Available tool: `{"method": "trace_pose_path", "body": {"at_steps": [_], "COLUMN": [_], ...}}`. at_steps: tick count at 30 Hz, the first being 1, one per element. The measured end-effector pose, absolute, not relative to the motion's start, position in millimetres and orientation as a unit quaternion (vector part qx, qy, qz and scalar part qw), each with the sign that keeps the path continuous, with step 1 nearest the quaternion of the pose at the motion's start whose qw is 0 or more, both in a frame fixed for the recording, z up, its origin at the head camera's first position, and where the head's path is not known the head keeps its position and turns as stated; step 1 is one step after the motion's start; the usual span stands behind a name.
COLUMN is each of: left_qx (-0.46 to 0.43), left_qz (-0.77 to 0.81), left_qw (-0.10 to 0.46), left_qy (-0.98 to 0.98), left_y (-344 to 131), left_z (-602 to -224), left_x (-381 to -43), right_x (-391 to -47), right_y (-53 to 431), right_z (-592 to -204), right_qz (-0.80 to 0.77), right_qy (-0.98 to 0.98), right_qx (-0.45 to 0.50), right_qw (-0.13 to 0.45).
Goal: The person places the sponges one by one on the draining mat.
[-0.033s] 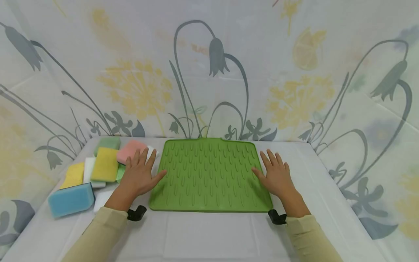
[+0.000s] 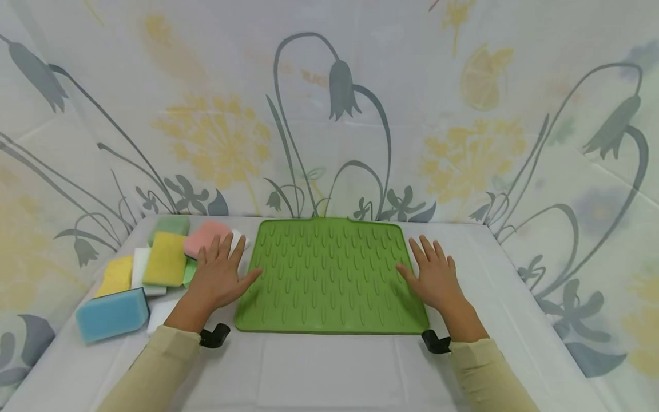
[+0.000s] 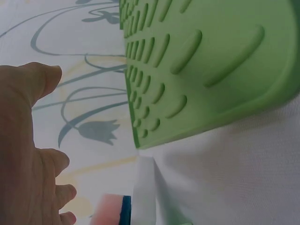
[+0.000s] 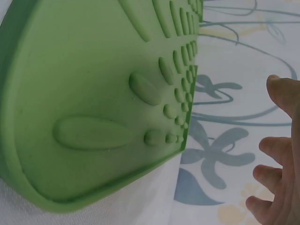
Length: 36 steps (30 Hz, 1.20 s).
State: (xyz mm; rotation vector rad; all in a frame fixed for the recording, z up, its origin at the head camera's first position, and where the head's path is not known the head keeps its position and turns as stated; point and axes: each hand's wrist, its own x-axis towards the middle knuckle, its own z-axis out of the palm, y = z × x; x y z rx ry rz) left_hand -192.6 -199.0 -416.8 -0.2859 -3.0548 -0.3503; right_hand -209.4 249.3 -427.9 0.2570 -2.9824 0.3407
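Note:
A green ridged mat [image 2: 329,274] lies flat on the white-covered table, between two spread hands. Over its left edge reaches my left hand [image 2: 218,277], palm down with straight fingers and nothing in its grip. That hand partly hides a pink sponge [image 2: 205,236] and a light green piece [image 2: 189,271]. My right hand [image 2: 435,277] is held the same way at the mat's right edge, also holding nothing. Both wrist views show the fingers apart from the mat, in the air.
Left of the mat lies a loose pile: a blue sponge [image 2: 112,315], a large yellow sponge [image 2: 165,259], a smaller yellow one [image 2: 116,276], a green one [image 2: 169,226] and white pieces [image 2: 140,266]. A flower-patterned cloth [image 2: 329,114] rises behind and at both sides.

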Motion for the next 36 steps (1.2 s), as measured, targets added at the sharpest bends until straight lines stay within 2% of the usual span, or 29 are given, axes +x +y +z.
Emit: {"method": "trace_pose_path", "body": {"at_steps": [15, 29, 36], "left_qx": [-0.089, -0.06, -0.058], "left_qz": [-0.101, -0.104, -0.098], "left_qw": [0.055, 0.06, 0.087], "left_qy": [-0.989, -0.991, -0.99], "left_y": [-203, -216, -222], "left_z": [-411, -412, -413], "left_x": [-196, -208, -213], "right_x": [-208, -203, -201], "right_y": [252, 253, 252], "right_z": [-433, -442, -444], "right_qz": [0.134, 0.175, 0.181], "right_qy": [-0.986, -0.982, -0.983], "right_qx": [0.084, 0.064, 0.038], "right_qw": [0.059, 0.019, -0.005]}}
